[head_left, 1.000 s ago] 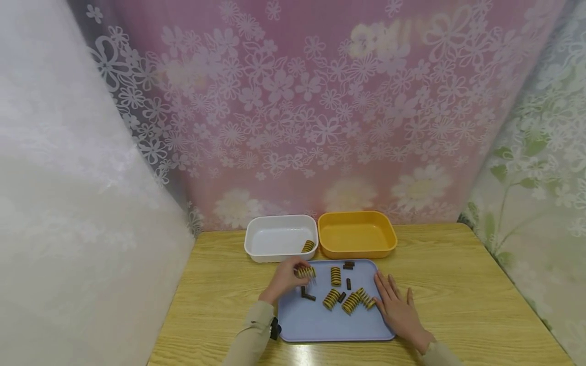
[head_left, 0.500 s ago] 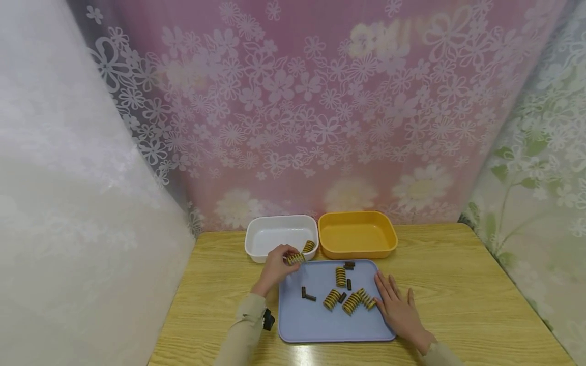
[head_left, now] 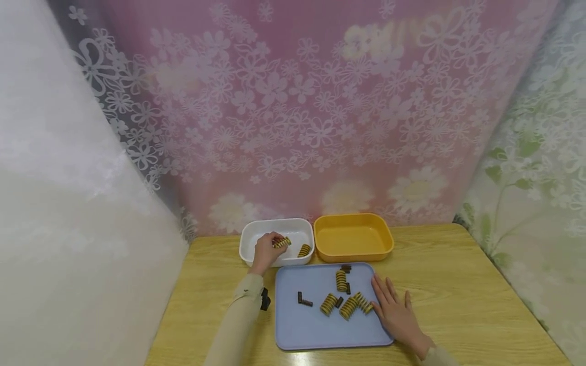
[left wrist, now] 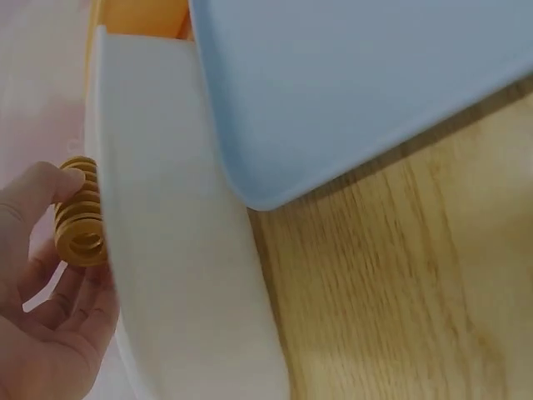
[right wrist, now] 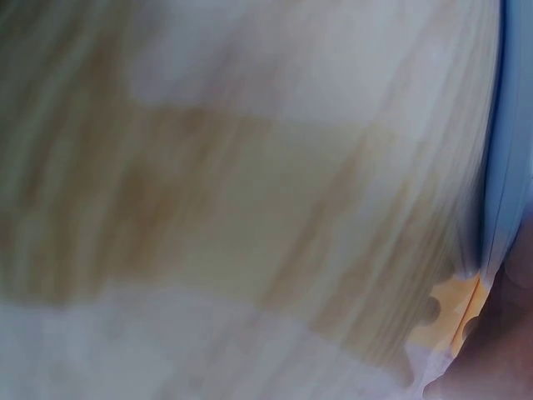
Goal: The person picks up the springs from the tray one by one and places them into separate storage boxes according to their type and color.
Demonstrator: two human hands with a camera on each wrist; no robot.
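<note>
My left hand pinches a yellow coil spring between thumb and fingers, inside the opening of the white bin. Another yellow spring lies in that bin's right front corner. On the blue tray lie several thick yellow springs, one near the back and one nearer the middle. Several small dark springs lie among them, with a pair, including this dark spring, toward the left. My right hand rests with straight fingers on the tray's right edge.
A yellow bin stands right of the white one, behind the tray. All sit on a wood-grain table. A floral curtain hangs behind the table, with pale sheets at both sides.
My left hand has carried the yellow spring from the tray up and left into the white bin. The rear yellow spring has rolled right against a small dark one. My right hand stays put.
</note>
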